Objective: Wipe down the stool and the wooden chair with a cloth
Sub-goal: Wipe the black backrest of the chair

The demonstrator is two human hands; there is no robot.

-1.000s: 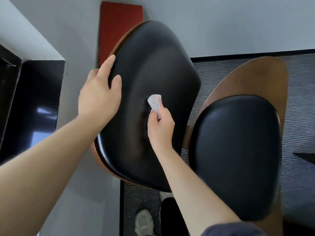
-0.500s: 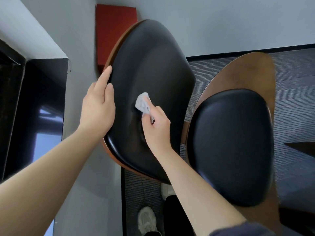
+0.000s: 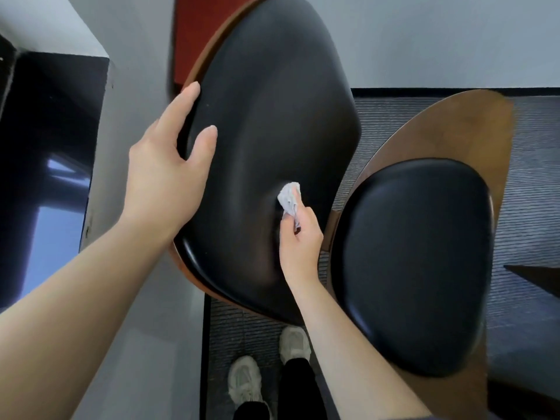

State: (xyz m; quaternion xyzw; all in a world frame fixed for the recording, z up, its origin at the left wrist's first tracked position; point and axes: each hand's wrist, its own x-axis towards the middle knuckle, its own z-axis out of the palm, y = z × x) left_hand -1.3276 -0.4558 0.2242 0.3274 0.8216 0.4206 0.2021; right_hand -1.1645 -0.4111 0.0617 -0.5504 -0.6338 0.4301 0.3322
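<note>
Step in hand: wiping the black padded chair back [image 3: 272,101], which fills the upper middle of the frame.
Cloth: a small crumpled white cloth [image 3: 288,197] is pressed against the lower middle of the pad, just left of frame centre.
Right hand: the right hand [image 3: 300,244] comes up from the lower right, its fingers closed round the cloth, pinching it and pushing it into the pad.
Left hand: the left hand [image 3: 160,177] braces the pad's left rim. One finger lies stretched along the edge and the thumb rests on the black face. It holds nothing, and the other fingers are hidden behind the rim.
What has just changed: half a second ago the cloth sat further left and higher on the pad. It has now swept back to the right and down, so this is a side-to-side rubbing stroke. The left thumb has also spread away from the finger.
Meaning for the task: judging from this, only the pad's middle band is being covered. Its top and lower lip still look due.
Still waiting: the seat [image 3: 418,253] at right, on its wooden shell [image 3: 448,125], is untouched by either hand.
Below: pale shoes [image 3: 244,380] stand on the ribbed carpet [image 3: 539,177].
</note>
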